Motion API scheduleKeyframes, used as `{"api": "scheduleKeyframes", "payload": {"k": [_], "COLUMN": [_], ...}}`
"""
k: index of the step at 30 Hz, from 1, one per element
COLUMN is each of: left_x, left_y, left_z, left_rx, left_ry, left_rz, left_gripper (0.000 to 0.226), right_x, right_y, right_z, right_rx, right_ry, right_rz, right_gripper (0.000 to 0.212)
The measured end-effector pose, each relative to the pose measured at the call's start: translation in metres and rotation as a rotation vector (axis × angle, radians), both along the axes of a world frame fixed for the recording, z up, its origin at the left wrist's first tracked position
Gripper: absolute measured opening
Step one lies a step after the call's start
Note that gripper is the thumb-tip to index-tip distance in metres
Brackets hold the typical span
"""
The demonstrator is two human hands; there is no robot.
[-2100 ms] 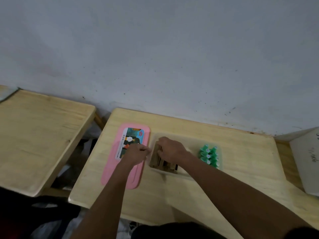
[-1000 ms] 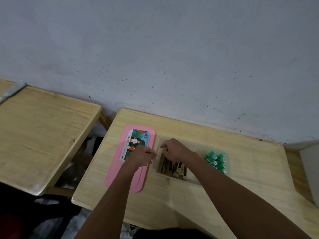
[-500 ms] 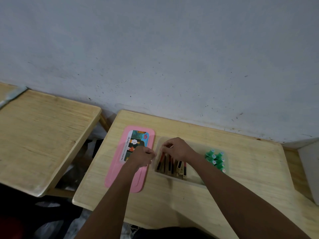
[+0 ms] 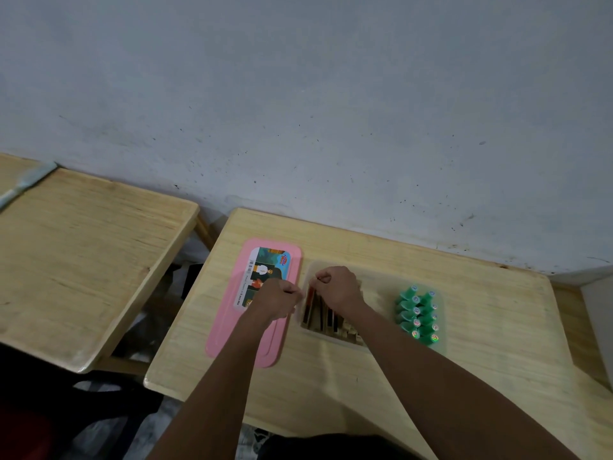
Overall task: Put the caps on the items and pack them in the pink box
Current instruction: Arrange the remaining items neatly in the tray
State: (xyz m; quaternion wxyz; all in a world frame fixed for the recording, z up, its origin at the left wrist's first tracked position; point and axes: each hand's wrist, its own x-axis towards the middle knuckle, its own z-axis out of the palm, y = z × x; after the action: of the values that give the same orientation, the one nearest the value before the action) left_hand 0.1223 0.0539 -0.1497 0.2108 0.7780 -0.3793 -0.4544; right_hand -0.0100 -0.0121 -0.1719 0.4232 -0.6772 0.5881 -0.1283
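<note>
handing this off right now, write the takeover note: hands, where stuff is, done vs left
Left hand: fisted over the closed pink plastic box; whether it holds anything cannot be told.
Right hand: fingers curled in the clear plastic tray, above the slim brown and black stick-like items.
Green caps: clustered at the tray's right end.
Done: nothing visibly capped or packed.
Left: cap every item, open the box, pack them.

pink box (image 4: pixel 232 327), hands (image 4: pixel 336 288) over tray (image 4: pixel 378 280)

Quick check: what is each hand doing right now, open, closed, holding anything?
Left hand: closed in a fist above the pink box; contents cannot be told.
Right hand: closed; contents cannot be told.
</note>
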Motion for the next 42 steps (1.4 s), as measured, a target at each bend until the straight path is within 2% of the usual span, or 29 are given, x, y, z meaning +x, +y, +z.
{"api": "scheduleKeyframes", "payload": {"k": [4,8,12,15,19,24,28,32,38,42], "left_x": [0.000,0.000,0.001,0.001,0.001,0.001,0.001,0.001,0.001,0.000], "left_y": [0.000,0.000,0.000,0.000,0.001,0.002,0.001,0.000,0.001,0.001], "left_z": [-0.001,-0.002,-0.003,-0.003,-0.004,-0.004,-0.002,-0.001,-0.001,0.000], "left_rx": [-0.007,-0.016,-0.017,-0.017,-0.030,-0.044,-0.034,-0.028,-0.030,-0.017], "left_ry": [-0.028,-0.022,-0.010,-0.002,-0.006,-0.014,-0.010,-0.022,-0.020,-0.001], "left_rz": [-0.024,-0.028,-0.028,-0.030,-0.031,-0.039,-0.045,-0.063,-0.050,-0.030], "left_gripper": [0.016,0.017,0.020,0.020,0.020,0.019,0.019,0.020,0.021,0.021], "right_x": [0.007,0.006,0.001,-0.004,-0.008,-0.008,-0.012,-0.014,-0.020,-0.022], "right_y": [-0.001,-0.004,-0.009,-0.008,0.001,-0.001,-0.008,-0.016,-0.021,-0.020], "right_z": [-0.004,-0.008,-0.008,-0.010,-0.017,-0.020,-0.019,-0.011,-0.005,-0.003], "right_rx": [-0.039,-0.055,-0.035,-0.124,-0.289,-0.236,-0.137,-0.106,-0.012,0.060], "right_ry": [0.097,0.210,0.363,0.476,0.600,0.536,0.481,0.431,0.222,0.058], "right_rz": [0.104,0.197,0.264,0.244,0.372,0.415,0.515,0.545,0.422,0.315], "right_gripper": [0.024,0.021,0.031,0.022,0.014,0.015,0.031,0.023,0.026,0.016]}}
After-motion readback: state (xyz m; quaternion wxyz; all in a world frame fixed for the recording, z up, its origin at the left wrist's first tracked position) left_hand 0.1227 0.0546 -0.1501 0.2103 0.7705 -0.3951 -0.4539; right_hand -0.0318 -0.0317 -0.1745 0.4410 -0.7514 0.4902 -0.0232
